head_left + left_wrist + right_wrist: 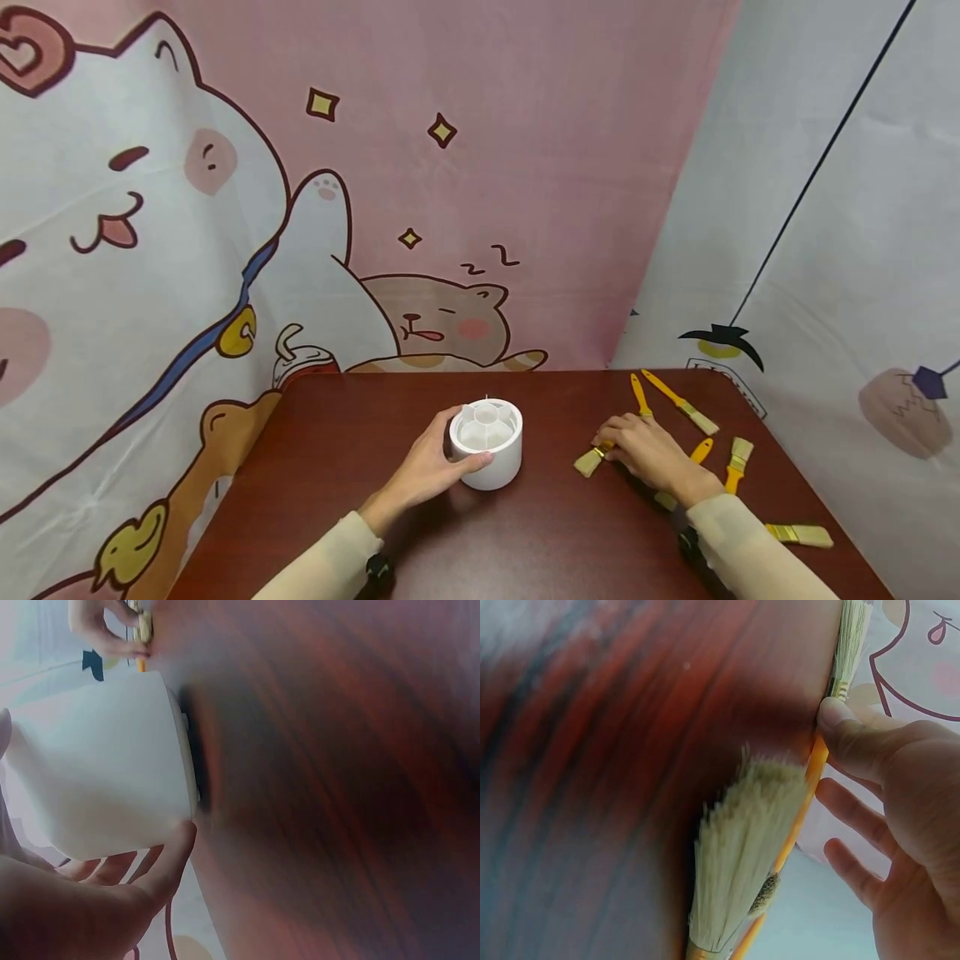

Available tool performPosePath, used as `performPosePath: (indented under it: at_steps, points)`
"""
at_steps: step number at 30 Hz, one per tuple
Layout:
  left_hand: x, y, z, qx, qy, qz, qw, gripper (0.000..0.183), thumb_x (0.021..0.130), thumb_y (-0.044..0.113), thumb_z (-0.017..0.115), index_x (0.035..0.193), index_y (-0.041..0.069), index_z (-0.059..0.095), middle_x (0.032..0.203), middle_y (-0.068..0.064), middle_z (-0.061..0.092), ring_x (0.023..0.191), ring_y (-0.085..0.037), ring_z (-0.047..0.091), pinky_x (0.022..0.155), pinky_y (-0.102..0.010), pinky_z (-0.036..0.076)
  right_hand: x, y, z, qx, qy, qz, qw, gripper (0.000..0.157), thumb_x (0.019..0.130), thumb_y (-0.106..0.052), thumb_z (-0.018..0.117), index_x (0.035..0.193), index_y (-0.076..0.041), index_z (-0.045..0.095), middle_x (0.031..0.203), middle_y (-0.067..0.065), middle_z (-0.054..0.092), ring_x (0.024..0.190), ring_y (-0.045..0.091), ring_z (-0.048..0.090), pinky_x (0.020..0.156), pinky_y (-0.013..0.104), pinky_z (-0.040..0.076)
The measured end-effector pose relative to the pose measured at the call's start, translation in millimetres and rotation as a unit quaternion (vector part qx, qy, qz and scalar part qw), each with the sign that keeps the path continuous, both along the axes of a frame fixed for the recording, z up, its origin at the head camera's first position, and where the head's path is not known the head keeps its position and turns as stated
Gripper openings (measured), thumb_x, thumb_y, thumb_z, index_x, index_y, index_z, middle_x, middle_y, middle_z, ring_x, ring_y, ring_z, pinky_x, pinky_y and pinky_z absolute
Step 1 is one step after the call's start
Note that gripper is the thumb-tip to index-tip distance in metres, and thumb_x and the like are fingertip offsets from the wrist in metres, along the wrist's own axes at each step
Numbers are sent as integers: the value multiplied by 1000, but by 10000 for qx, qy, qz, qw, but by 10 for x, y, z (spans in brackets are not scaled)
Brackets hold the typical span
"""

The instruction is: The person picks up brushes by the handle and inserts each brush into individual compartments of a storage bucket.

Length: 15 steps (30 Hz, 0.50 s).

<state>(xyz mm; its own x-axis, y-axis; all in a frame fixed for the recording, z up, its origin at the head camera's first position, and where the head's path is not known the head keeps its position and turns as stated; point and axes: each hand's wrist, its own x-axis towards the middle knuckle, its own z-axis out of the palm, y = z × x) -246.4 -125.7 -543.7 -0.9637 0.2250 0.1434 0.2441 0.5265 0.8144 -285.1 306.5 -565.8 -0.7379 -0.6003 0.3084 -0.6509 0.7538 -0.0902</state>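
My left hand point(420, 471) grips a round white container point(498, 468) near the middle of the table, thumb on its near side and fingers round its left side. Inside, white dividers form compartments around a small central ring. In the left wrist view the fingers point(176, 855) curl against the white wall point(105, 765). To the right, my right hand point(648, 450) pinches a yellow-handled paintbrush point(588, 462) near its ferrule, the pale bristles pointing toward the container. The right wrist view shows the thumb point(836, 716) against that brush, with another paintbrush's bristles point(750, 840) in front.
Several more yellow-handled paintbrushes lie around the right hand: one behind it point(697, 419), one to its right point(738, 462), one by the right sleeve point(806, 536). The dark red table point(337, 467) meets a cartoon-printed cloth point(562, 208) at its back edge.
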Motion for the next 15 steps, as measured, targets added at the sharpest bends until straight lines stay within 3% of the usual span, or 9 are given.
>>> performPosePath:
  at_steps: [8,15]
  points:
    - [154,110,51,-123,-53,-383,9992,104,92,57,97,172,13,48,163,-9,68,148,-31,67,123,-61,53,7,-30,23,-73,-32,4,10000,26,97,-12,94,119,-24,86,120,-9,83,111,24,75,93,59,60]
    - [199,154,47,-139,-98,-455,9988,104,92,59,96,172,14,48,164,-8,67,151,-30,66,125,-60,52,-6,-66,5,-198,95,29,9998,24,100,-12,92,121,-20,82,119,-8,83,111,19,76,94,53,65]
